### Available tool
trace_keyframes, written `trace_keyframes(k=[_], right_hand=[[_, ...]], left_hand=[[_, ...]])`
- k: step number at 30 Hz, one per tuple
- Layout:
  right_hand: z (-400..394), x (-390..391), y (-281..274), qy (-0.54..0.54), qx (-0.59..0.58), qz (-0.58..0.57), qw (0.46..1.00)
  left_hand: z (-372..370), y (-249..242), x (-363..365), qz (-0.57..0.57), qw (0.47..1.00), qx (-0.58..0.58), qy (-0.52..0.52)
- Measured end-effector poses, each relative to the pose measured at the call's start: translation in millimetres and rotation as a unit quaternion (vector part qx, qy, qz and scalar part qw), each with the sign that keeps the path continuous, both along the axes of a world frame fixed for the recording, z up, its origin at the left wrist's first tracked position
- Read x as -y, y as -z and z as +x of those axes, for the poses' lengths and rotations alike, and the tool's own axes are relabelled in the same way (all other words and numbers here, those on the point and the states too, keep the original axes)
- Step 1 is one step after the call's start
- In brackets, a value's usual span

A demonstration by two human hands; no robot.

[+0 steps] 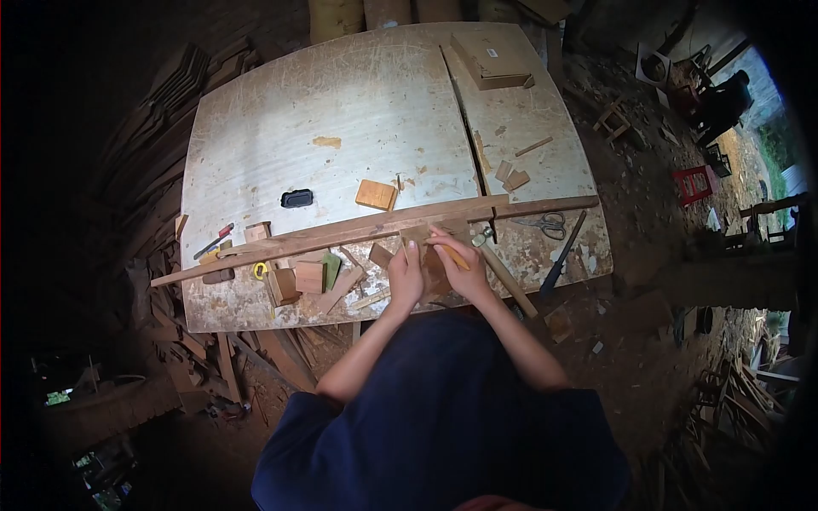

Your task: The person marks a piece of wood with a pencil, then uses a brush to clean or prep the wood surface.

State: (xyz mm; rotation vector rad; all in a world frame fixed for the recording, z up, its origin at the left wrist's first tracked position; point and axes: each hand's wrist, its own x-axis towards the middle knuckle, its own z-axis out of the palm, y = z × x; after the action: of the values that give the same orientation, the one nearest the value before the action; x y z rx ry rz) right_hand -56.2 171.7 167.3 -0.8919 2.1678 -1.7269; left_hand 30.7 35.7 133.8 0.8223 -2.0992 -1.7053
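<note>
The box (492, 61) lies behind the beam (341, 235) (same table (256, 128)).

Pale light falls on the worktable (341, 111), strongest as a soft sheen across its far left part. Around the worktable the floor sinks into deep shadow, and the corners go black. To the right of the worktable, a bright bluish patch of daylight glares. Strong wide-angle distortion bows the worktable's edges; small details near the hands look soft.

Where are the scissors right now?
In the head view, the scissors lie on the right side of the table, just below the end of the long wooden strip.
</note>
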Motion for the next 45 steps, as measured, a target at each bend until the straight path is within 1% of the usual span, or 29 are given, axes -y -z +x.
trace_keyframes(k=[1, 2, 3, 5, 6, 9, 10, 11, 12, 13, 16, 18, 19, 20, 23, 25, 26, 27, 29, 31, 32, 33, 34, 35, 37, 39, 41, 43, 45], right_hand=[[12.5, -0.2, -19.2, -0.044, -0.022, -0.018, 0.999], [12.4, -4.3, -17.7, -0.075, -0.014, -0.016, 0.997], [8.1, -9.6, -14.0, -0.105, -0.007, -0.014, 0.994], [-17.1, -15.6, 2.4, 0.002, 0.041, 0.017, 0.999], [-33.5, -20.2, 33.7, 0.059, 0.025, 0.027, 0.998], [-16.6, -18.3, 25.4, 0.049, 0.019, 0.062, 0.997], [1.3, -13.8, 4.6, 0.009, 0.027, 0.024, 0.999], [13.4, -13.5, -12.8, -0.047, -0.006, -0.009, 0.999], [16.2, -16.3, -10.9, -0.082, 0.003, -0.022, 0.996], [14.1, -17.3, -7.2, -0.117, 0.009, -0.037, 0.992], [-27.1, -25.7, 43.2, 0.040, 0.020, 0.024, 0.999], [-27.8, -20.5, 52.3, 0.054, 0.042, 0.039, 0.997], [-27.0, -12.1, 42.6, 0.060, 0.052, 0.047, 0.996], [-15.4, -1.6, 35.2, 0.011, 0.059, 0.016, 0.998], [-3.5, 25.8, -6.0, -0.089, -0.030, -0.045, 0.995], [-27.0, 32.7, 2.7, -0.050, 0.035, -0.050, 0.997], [-43.2, 34.5, 16.1, 0.011, 0.004, -0.015, 1.000], [-55.0, 33.8, 18.7, 0.044, 0.028, 0.002, 0.999], [-42.7, 31.2, 27.5, 0.032, 0.034, -0.029, 0.998], [-10.7, 22.8, -5.5, -0.069, 0.003, -0.038, 0.997], [-0.5, 17.0, -9.0, -0.114, -0.066, -0.052, 0.990], [4.3, 10.4, -27.6, -0.151, -0.112, -0.029, 0.982], [2.3, 5.0, -22.1, -0.132, -0.140, 0.001, 0.981], [1.4, -3.0, -10.9, -0.114, -0.165, 0.030, 0.979], [-11.1, -19.0, 34.3, -0.030, -0.016, 0.064, 0.997], [-28.2, -40.9, 65.3, 0.027, 0.049, 0.236, 0.970], [-36.3, -59.8, 113.0, 0.091, 0.052, 0.214, 0.971], [-45.2, -76.2, 145.1, 0.108, 0.174, 0.163, 0.965], [-45.2, -82.3, 153.7, 0.134, 0.273, 0.116, 0.946]], left_hand=[[2.4, 0.5, -0.8, 0.012, 1.000, 0.007, 0.000], [1.3, 1.6, -4.8, 0.041, 0.996, -0.078, -0.024], [0.4, 1.4, -4.9, 0.047, 0.996, -0.067, -0.021], [3.1, 2.8, -4.4, 0.056, 0.997, -0.043, -0.018], [5.4, 6.2, -2.6, 0.024, 1.000, -0.006, -0.002], [2.6, -13.4, -6.5, 0.004, 1.000, 0.018, -0.001], [0.6, -9.4, -5.0, 0.023, 0.999, -0.016, -0.016], [0.1, -1.6, -3.9, 0.043, 0.997, -0.049, -0.030], [-2.3, -0.8, -2.4, 0.063, 0.994, -0.083, -0.044], [-4.6, -0.6, -0.5, 0.064, 0.993, -0.080, -0.050], [0.0, -3.9, 4.5, 0.043, 0.996, -0.049, -0.058], [2.4, -9.3, 7.7, -0.003, 0.999, -0.009, -0.044], [-1.6, -11.4, 8.3, -0.001, 0.998, -0.029, -0.055], [-5.5, -12.6, 9.0, 0.002, 0.997, -0.046, -0.063], [-10.6, -10.8, 16.9, 0.019, 0.995, -0.069, -0.071], [-9.8, -2.5, 22.2, 0.016, 0.992, -0.098, -0.071], [-5.1, -20.1, 23.2, 0.010, 0.998, -0.055, -0.042], [-1.3, -23.7, 23.3, -0.004, 0.998, -0.049, -0.039], [0.2, -27.9, 25.8, -0.035, 0.998, -0.041, -0.029], [1.4, -19.6, 28.2, 0.022, 0.994, -0.080, -0.073], [4.5, -16.9, 32.6, 0.053, 0.991, -0.091, -0.087], [4.8, -16.8, 37.1, 0.084, 0.986, -0.104, -0.103], [5.5, -16.1, 39.8, 0.096, 0.981, -0.112, -0.127], [7.3, -14.7, 44.4, 0.073, 0.985, -0.090, -0.129], [14.9, -18.0, 51.0, 0.033, 0.990, -0.033, -0.130], [14.9, 1.7, 60.2, 0.030, 0.992, -0.034, -0.115], [16.3, 19.8, 66.3, 0.023, 0.993, -0.013, -0.111], [22.4, 51.6, 72.7, 0.061, 0.994, 0.026, -0.084], [26.1, 68.2, 70.0, 0.110, 0.990, 0.043, -0.079]])
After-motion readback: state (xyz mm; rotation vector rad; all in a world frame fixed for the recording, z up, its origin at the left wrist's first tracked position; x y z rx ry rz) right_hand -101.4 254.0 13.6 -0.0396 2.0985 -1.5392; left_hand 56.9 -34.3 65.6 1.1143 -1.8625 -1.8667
